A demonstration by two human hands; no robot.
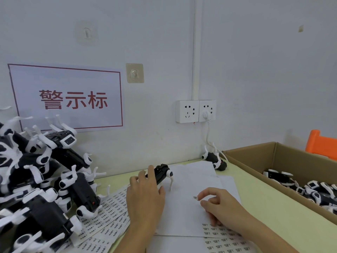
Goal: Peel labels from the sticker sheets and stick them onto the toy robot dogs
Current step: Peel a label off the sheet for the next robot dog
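where the wall meets the desk at 10 o'clock, a white sign [67, 99] with a red border reads "警示标" in red. print on the sticker sheets is too small to read — rows of small black marks only.

around: two clear adhesive hooks [135, 73] on the wall at 12 o'clock, a double wall socket [196, 111] at 1 o'clock with a white plug in its right half and a cable dropping to the desk. a cardboard box [255, 167] at 3 o'clock holds more black-and-white robot dogs; something orange [321, 144] sits behind it. a pile of robot dogs [42, 170] fills 8 to 9 o'clock, legs sticking up, partly lying on the sticker sheets [109, 216] fanned out at 7 o'clock. another printed sheet [224, 240] lies at 5 o'clock, half covered by blank white sheets [191, 189] at centre. one lone dog [216, 160] lies on its side at 1 o'clock, against the box corner.

task item: the dog being worked on [163, 173] stands on the blank paper just above centre. left hand [145, 194] grips its near end, fingers curled over the black body, hiding part of it. right hand [220, 203] is at 4 o'clock of the dog, apart from it, pinching a small label [196, 197] between thumb and forefinger — the label is off the sheet and points toward the dog, not touching it.
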